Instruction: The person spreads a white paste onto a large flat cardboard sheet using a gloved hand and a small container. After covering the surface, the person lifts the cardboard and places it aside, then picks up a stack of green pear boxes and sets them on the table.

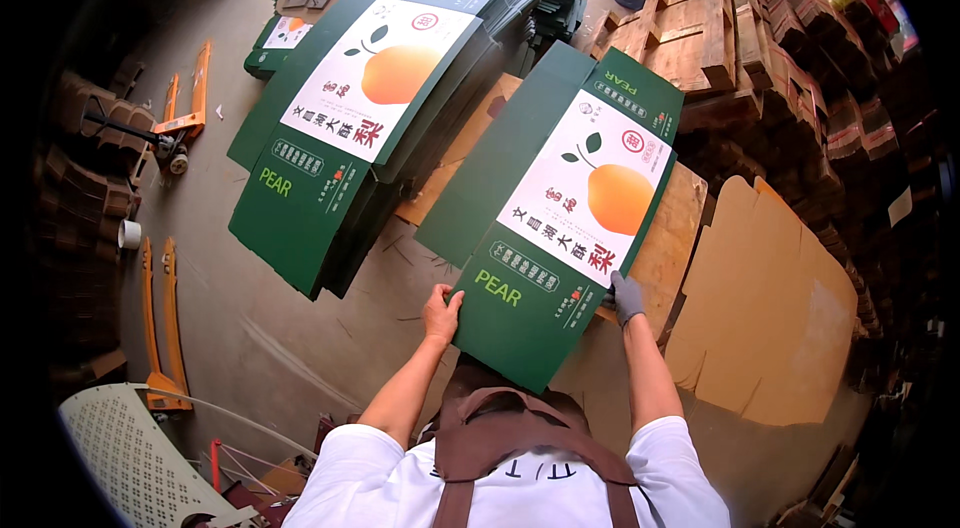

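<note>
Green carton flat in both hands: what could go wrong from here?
1. The green carton flat is held only at its near end, left hand bare on one edge and gloved right hand on the other, so the far end could sag or swing.
2. It could clip the wooden pallets beside it.
3. The stack of green flats on the floor looks fanned out and may slide.

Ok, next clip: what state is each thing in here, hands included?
Green carton blank: flattened, unfolded, held at both side edges, printed side up.
Left hand: bare, fingers gripping the blank's left edge.
Right hand: grey-gloved, gripping the blank's right edge.
Stack of green blanks: flat, piled on the floor.
Brown cardboard sheet: flat, plain side up.
Wooden pallets: stacked.
</note>
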A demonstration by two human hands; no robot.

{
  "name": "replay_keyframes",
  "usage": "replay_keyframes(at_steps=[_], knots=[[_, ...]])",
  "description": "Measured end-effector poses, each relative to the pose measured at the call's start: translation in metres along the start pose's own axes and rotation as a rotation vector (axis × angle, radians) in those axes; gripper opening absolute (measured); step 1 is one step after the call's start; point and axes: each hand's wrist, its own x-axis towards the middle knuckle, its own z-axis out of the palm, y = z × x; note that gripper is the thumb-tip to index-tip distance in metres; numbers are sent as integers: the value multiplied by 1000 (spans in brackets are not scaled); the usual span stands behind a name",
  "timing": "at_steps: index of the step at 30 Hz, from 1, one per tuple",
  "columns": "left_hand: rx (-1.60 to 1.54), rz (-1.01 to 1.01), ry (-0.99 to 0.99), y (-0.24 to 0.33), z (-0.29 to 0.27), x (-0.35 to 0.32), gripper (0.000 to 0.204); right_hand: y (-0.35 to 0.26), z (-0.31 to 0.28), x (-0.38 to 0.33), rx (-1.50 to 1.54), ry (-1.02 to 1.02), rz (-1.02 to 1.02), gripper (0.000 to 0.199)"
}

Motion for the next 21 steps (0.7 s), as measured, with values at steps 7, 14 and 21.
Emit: replay_keyframes(at_steps=[7,14,21], knots=[[-84,-27,10,-32,-19,10,30,-13,42,-8,-140,6,15,30],[-162,-9,-1,-53,-27,15,28,-27,54,-21,-429,6,67,43],[-191,52,-34,-78,-22,27,25,-50,62,-26,-1175,82,-63,63]])
